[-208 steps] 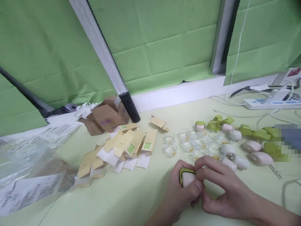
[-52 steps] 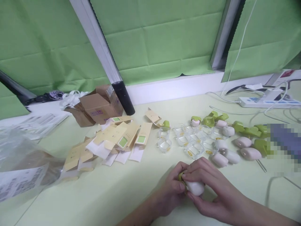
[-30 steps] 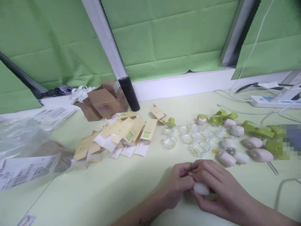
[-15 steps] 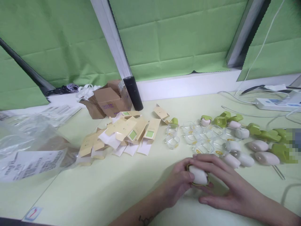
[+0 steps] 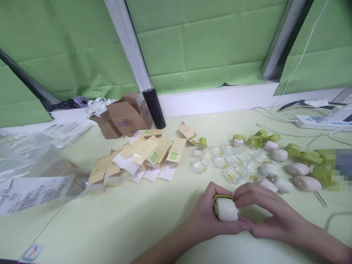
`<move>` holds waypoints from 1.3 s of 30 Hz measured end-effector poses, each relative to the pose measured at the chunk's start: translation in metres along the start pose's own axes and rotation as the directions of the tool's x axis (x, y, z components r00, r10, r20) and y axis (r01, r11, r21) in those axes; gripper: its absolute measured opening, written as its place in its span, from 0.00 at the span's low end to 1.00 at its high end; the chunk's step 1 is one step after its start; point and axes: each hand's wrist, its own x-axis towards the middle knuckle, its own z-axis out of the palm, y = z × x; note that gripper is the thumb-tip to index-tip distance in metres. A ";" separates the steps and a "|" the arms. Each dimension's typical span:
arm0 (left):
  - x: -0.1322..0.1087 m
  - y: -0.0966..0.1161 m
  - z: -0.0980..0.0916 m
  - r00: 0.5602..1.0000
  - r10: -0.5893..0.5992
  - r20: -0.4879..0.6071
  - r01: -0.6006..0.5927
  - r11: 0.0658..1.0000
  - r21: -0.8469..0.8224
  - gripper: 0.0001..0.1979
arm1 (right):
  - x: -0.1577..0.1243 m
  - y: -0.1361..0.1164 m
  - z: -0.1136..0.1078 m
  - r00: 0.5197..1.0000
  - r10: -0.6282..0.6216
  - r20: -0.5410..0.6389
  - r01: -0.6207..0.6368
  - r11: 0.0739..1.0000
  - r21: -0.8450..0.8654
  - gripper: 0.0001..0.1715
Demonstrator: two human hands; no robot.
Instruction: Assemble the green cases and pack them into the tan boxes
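A small white roller with a green frame sits between both my hands near the table's front edge. My left hand wraps its fingers and thumb round the roller's left side. My right hand pinches its right end from the other side. Behind the hands lie several clear plastic caps and more white rollers beside green handle parts.
A heap of flat tan cartons lies at centre left, with a brown cardboard box and a black cylinder behind. A clear plastic bag fills the left. A power strip and cables sit at the back right.
The roller has been turned in my hands, its white body now facing up with the green frame at its far edge. My right hand shifted from covering it to pinching its right end.
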 end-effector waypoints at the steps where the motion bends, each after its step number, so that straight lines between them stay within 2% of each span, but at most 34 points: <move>1: 0.000 0.000 0.001 1.000 -0.003 0.023 0.003 1.000 -0.026 0.24 | -0.001 0.000 0.002 1.000 -0.009 -0.014 0.009 1.000 -0.006 0.16; 4: -0.001 0.000 0.003 0.995 0.043 0.088 -0.033 0.994 -0.105 0.22 | -0.005 0.002 0.008 0.997 -0.048 -0.058 0.045 0.998 -0.051 0.18; 8: 0.000 0.003 0.006 0.989 0.109 0.096 -0.100 0.990 -0.101 0.19 | -0.011 0.005 0.014 0.990 -0.092 -0.107 0.080 0.990 -0.112 0.18; 14: 0.005 -0.003 0.006 0.996 -0.066 0.067 0.077 0.982 -0.170 0.17 | -0.006 0.001 0.016 0.994 -0.031 -0.104 0.020 0.994 -0.110 0.15; 19: 0.006 -0.004 0.011 0.995 -0.100 0.008 0.099 0.974 -0.205 0.15 | 0.000 -0.006 0.019 0.988 -0.004 -0.155 -0.007 0.998 -0.065 0.15; 25: 0.006 -0.003 0.014 0.990 -0.139 -0.027 0.132 0.973 -0.188 0.15 | -0.004 -0.007 0.021 0.987 0.015 -0.158 -0.024 0.998 -0.060 0.16; 28: 0.006 -0.004 0.011 0.994 -0.113 0.010 0.112 0.965 -0.238 0.18 | -0.005 -0.003 0.018 0.989 0.013 -0.149 -0.019 0.999 -0.041 0.16; 32: 0.009 -0.010 0.007 0.997 -0.030 0.071 0.056 0.916 -0.398 0.24 | -0.003 0.001 0.014 0.995 0.096 -0.035 -0.097 0.995 -0.023 0.20; 35: 0.015 -0.022 0.005 0.996 0.081 0.047 -0.045 0.857 -0.513 0.24 | -0.002 -0.001 0.014 0.981 0.193 0.033 -0.192 0.981 -0.027 0.28; 37: 0.020 -0.030 0.005 0.987 0.153 0.044 -0.101 0.815 -0.570 0.24 | 0.000 -0.003 0.012 0.977 0.207 0.056 -0.207 0.978 -0.020 0.27; 39: 0.027 -0.039 0.002 0.982 0.148 0.119 -0.045 0.788 -0.614 0.25 | 0.008 -0.001 0.005 0.969 0.244 0.032 -0.243 0.970 -0.012 0.24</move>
